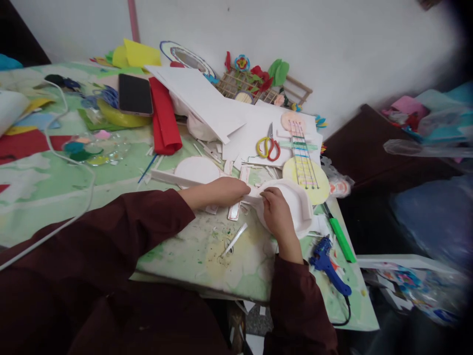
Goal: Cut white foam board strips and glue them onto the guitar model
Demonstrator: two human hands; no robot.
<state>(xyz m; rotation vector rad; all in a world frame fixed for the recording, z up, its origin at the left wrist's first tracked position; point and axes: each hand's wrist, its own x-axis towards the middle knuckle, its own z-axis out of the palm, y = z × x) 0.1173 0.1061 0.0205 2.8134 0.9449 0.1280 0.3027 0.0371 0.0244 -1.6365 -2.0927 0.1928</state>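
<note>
A round white foam-board piece [293, 199] with a raised wall along part of its edge lies near the table's right side. My right hand [278, 214] is closed at its left edge, fingertips pinched on the wall. Just left of it, my left hand [227, 191] is closed around a long white foam-board strip [172, 178], its fingers mostly hidden behind the hand. Behind the strip is another rounded white piece [197, 170]. A finished-looking model guitar [306, 180] with a yellow body and drawn-across strings lies beyond the round piece.
At right lie a blue glue gun [328, 266] with its cord and a green cutter knife [342, 239]. Scissors [269, 148] rest on white sheets [236, 118]. A phone [135, 94], red roll [164, 118] and white cable [55, 153] are left. White scraps [235, 237] lie in front.
</note>
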